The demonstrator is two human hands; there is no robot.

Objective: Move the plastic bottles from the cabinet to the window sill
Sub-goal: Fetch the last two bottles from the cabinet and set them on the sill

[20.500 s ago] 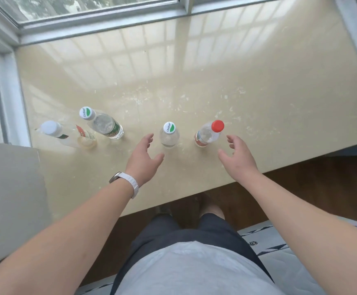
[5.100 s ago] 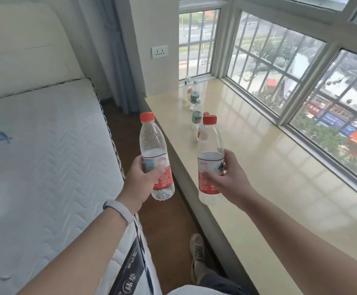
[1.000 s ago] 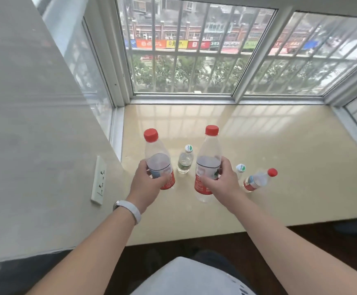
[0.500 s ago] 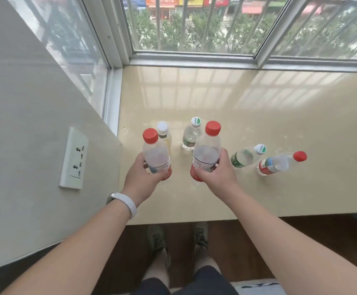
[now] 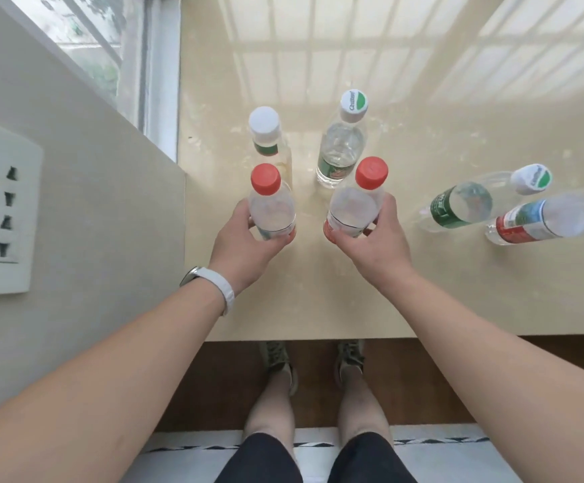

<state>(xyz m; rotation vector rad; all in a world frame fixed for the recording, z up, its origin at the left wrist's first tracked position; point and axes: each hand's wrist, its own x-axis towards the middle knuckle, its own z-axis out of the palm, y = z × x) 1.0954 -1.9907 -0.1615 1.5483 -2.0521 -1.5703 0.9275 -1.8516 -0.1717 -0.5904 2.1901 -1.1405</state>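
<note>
L hand (image 5: 245,244) grips a red-cap bottle (image 5: 271,203) around its lower body, thumb on one side, fingers wrapped on the other; bottle upright, cap toward the camera. R hand (image 5: 376,244) grips a second red-cap bottle (image 5: 355,203) the same way, fingers curled over the red label at its base. Both bottles are low over the window sill (image 5: 318,301); can't tell if their bases touch the surface, hands hide them. The 2 held bottles are side by side w/ a gap between.

Just beyond the L hand stands a white-cap bottle (image 5: 266,139) w/ yellowish contents, right behind the L-held bottle. Beyond the R hand, slightly to its L, stands a clear bottle w/ green-and-white cap (image 5: 344,144) and green label, upright on the sill. To the R of the R hand are 2 more: another green-label bottle (image 5: 464,202) nearest, then a red-label bottle (image 5: 541,217) whose cap is cut off at the frame edge. Both look strongly tilted in the wide-angle view.

White wristband (image 5: 221,285) on the L wrist. L of the L arm a grey wall face carries a white power socket (image 5: 3,217). Below the hands, past the sill's near edge, dark wood floor (image 5: 228,381), the person's legs and shoes (image 5: 278,357).
</note>
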